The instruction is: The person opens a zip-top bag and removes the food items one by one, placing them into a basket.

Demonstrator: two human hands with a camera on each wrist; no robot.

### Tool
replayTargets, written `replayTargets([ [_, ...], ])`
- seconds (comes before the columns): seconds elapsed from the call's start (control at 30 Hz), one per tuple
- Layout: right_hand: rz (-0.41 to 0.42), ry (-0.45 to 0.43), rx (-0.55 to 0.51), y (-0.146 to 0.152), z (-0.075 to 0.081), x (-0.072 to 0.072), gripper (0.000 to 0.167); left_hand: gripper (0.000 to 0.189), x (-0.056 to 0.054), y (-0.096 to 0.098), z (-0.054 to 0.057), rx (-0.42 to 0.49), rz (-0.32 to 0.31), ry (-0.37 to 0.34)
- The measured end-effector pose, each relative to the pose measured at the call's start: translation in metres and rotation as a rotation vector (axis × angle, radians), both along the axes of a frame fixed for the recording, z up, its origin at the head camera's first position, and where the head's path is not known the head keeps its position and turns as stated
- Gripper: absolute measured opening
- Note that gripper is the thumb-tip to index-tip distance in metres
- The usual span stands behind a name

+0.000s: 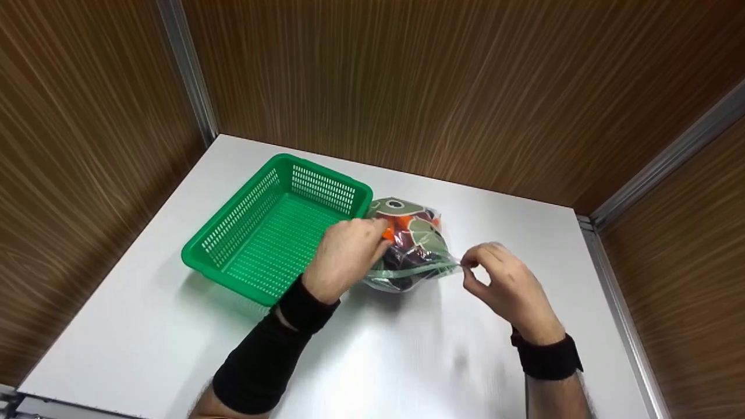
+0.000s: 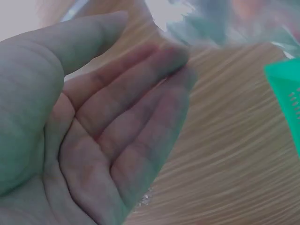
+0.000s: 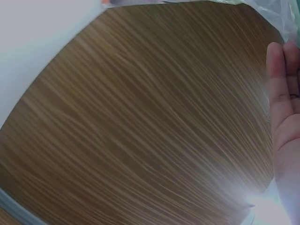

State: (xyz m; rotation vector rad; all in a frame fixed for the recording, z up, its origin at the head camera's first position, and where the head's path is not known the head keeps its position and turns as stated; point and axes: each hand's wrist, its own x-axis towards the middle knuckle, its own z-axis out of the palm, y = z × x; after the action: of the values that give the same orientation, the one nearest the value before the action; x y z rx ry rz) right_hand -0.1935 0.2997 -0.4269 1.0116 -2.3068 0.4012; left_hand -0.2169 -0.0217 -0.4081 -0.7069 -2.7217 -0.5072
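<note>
A clear zip bag (image 1: pixel 428 235) printed with green, fish-like shapes and eyes lies on the table, dark and orange things showing through. At its right end, my right hand (image 1: pixel 506 285) pinches the corner of the zip strip between thumb and index finger. My left hand (image 1: pixel 349 250) is over the bag's left side, its fingertips beside an orange patch (image 1: pixel 388 234). In the left wrist view its fingers (image 2: pixel 136 98) are extended and the thumb stands apart, with the bag above them. Only part of the right hand (image 3: pixel 286 103) appears in the right wrist view, near the bag's edge.
A green plastic basket (image 1: pixel 279 233) with slotted walls stands left of the bag, its right rim close against it. The white table (image 1: pixel 407 361) is bordered by wood-grain panels (image 1: pixel 407 87) at the back and both sides.
</note>
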Motion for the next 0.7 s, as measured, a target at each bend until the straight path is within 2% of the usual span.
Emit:
replayTargets([
  [0.1, 0.035, 0.001, -0.041, -0.007, 0.008, -0.004, 0.033, 0.027, 0.010, 0.014, 0.000, 0.006, -0.104, 0.063],
  [0.17, 0.059, -0.009, -0.065, -0.013, 0.011, -0.006, 0.034, 0.028, 0.016, 0.026, -0.005, -0.001, -0.175, 0.125],
  [0.23, 0.079, -0.027, -0.086, -0.018, 0.012, -0.008, 0.033, 0.028, 0.020, 0.037, -0.011, -0.015, -0.208, 0.201],
  [0.3, 0.096, -0.057, -0.112, -0.022, 0.010, -0.008, 0.032, 0.024, 0.021, 0.047, -0.019, -0.040, -0.190, 0.301],
  [0.37, 0.117, -0.098, -0.147, -0.024, 0.006, -0.008, 0.032, 0.014, 0.021, 0.053, -0.026, -0.063, -0.138, 0.385],
  [0.43, 0.136, -0.144, -0.183, -0.025, 0.003, -0.008, 0.030, 0.008, 0.019, 0.057, -0.029, -0.063, -0.096, 0.425],
  [0.53, 0.148, -0.201, -0.219, -0.022, -0.001, -0.010, 0.031, 0.005, 0.016, 0.056, -0.029, -0.042, -0.083, 0.407],
  [0.7, 0.116, -0.268, -0.205, -0.013, 0.000, -0.016, 0.026, 0.009, 0.013, 0.049, -0.022, 0.007, -0.119, 0.293],
])
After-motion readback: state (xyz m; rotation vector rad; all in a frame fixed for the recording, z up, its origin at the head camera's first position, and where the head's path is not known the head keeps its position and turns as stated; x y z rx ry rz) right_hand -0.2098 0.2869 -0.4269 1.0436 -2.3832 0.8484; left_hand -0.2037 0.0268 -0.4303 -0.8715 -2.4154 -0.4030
